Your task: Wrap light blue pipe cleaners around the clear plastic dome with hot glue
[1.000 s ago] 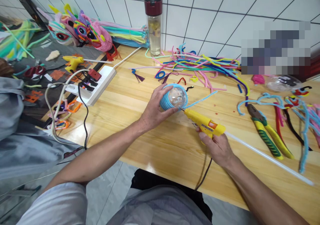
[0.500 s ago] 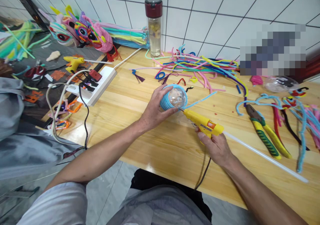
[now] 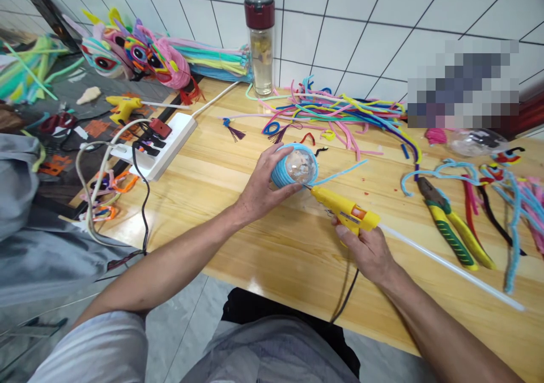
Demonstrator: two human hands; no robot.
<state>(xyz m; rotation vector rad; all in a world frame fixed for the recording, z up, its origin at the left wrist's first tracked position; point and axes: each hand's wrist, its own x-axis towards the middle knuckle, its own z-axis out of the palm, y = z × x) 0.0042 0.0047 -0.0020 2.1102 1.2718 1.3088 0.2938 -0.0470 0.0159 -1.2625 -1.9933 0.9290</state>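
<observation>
My left hand (image 3: pixel 266 180) is closed round the side of a clear plastic ball (image 3: pixel 301 165) wrapped with blue pipe cleaner (image 3: pixel 284 174). A loose end of the blue strip (image 3: pixel 344 171) sticks out to the right over the table. In my right hand (image 3: pixel 368 248) is a yellow hot glue gun (image 3: pixel 346 207), gripped by its handle. Its nozzle points left and meets the lower right edge of the wrapped ball, close to my left thumb. A long clear glue stick (image 3: pixel 454 267) extends from the back of the gun.
Pliers (image 3: pixel 453 224) and blue pipe cleaners (image 3: pixel 514 230) lie to the right. Behind are a colourful pipe cleaner pile (image 3: pixel 340 111) and a drink bottle (image 3: pixel 261 49). A power strip (image 3: pixel 170 145), a second glue gun (image 3: pixel 123 108) and finished colourful heads (image 3: pixel 148 57) are at left.
Both hands, the wrapped ball and the glue gun stay almost still. The view has shifted very slightly; nothing has been let go.
</observation>
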